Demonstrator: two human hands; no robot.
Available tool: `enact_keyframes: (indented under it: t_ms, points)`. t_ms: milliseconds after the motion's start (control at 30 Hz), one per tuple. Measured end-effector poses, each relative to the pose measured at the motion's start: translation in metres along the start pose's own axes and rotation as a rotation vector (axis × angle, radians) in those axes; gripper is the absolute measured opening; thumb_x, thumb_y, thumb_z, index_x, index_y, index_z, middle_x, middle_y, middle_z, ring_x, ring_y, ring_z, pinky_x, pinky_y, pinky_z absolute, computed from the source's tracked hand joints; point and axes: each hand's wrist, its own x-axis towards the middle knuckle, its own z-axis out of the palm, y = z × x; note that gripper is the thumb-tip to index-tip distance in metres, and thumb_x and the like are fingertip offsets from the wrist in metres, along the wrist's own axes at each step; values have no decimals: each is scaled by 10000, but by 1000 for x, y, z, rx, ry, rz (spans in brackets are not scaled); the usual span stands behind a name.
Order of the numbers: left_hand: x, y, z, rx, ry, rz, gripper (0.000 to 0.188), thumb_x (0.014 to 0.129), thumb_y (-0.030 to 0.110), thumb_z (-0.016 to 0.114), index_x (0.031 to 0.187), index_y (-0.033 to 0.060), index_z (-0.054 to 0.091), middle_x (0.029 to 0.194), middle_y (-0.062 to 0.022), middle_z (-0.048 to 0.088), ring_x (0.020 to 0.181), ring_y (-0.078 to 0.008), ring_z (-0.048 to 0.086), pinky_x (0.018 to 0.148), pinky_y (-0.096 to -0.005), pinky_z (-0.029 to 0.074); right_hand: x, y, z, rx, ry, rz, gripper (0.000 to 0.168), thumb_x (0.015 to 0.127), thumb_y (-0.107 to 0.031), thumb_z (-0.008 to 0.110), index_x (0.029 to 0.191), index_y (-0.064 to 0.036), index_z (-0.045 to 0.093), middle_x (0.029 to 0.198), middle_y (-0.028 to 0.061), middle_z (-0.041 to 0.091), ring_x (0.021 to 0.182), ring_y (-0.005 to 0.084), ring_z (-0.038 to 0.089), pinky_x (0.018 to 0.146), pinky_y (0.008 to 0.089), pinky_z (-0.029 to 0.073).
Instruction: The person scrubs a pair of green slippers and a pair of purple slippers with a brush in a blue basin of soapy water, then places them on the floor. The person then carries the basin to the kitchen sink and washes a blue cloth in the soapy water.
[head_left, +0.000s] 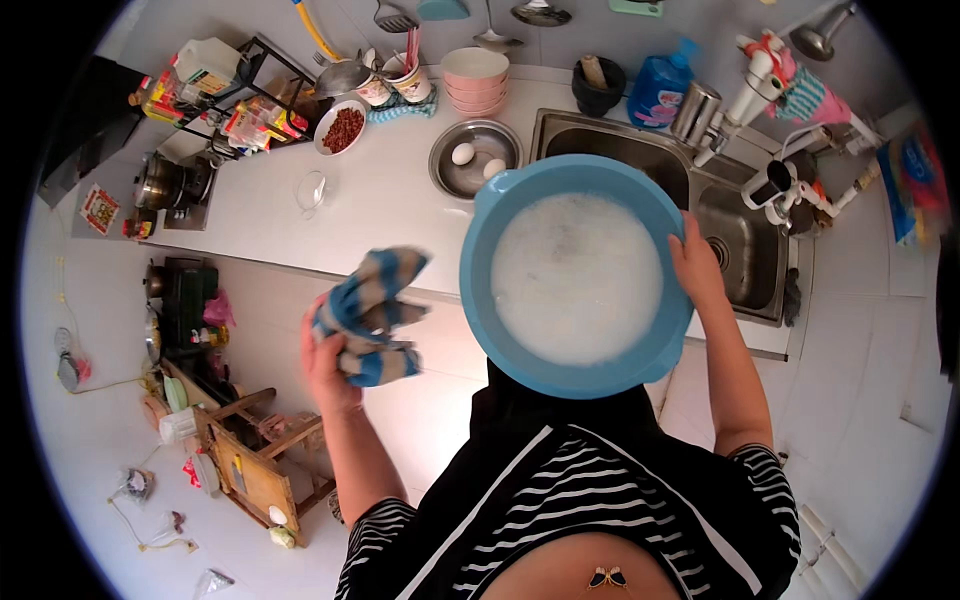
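A checked blue-and-beige cloth (375, 311) is bunched in my left hand (330, 364), held away from the counter's front edge. My right hand (697, 259) grips the right rim of a large blue plastic basin (480, 300). Cloudy white liquid (577, 285) lies inside the basin, with faint darker specks in it. The basin is in front of my body and hides part of the counter and of the sink. Just beyond its left rim, a round steel bowl (442, 169) holds two white eggs (463, 154).
A double steel sink (750, 225) lies to the right. On the white counter (382, 210) are a small clear glass bowl (310, 191), a bowl of reddish-brown pieces (343, 130), stacked pink bowls (475, 79), a mortar (598, 86) and a blue detergent bottle (660, 90). A wooden table (247, 472) stands lower left.
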Motion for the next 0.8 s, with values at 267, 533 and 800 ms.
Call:
enact_keyframes:
  t_ms: [267, 533, 800]
  points:
    - [-5, -91, 174, 905, -638, 460, 564, 779, 42, 601, 1335, 64, 506, 1278, -167, 562, 1165, -321, 557, 999, -363, 442, 1, 10, -4, 49, 44, -60, 508, 946, -200, 524, 1414, -68, 378, 1128, 265, 609, 1022, 445, 590, 856, 498, 478]
    - [-12, -196, 194, 1486, -689, 208, 660, 846, 145, 587, 1474, 153, 384, 1534, -199, 281, 1344, -485, 346, 1059, -609, 341, -17, -46, 34, -151, 27, -515, 572, 875, -134, 622, 1413, -253, 467, 1387, 187, 482, 1253, 403, 477, 990, 462, 447]
    - [40, -269, 189, 1317, -662, -415, 575, 867, 226, 543, 1423, 121, 445, 1423, -182, 468, 1300, -379, 454, 1059, -524, 382, 10, -49, 138, -486, -489, -248, 535, 809, -143, 678, 1324, -224, 557, 1405, 179, 464, 1221, 372, 510, 968, 448, 468]
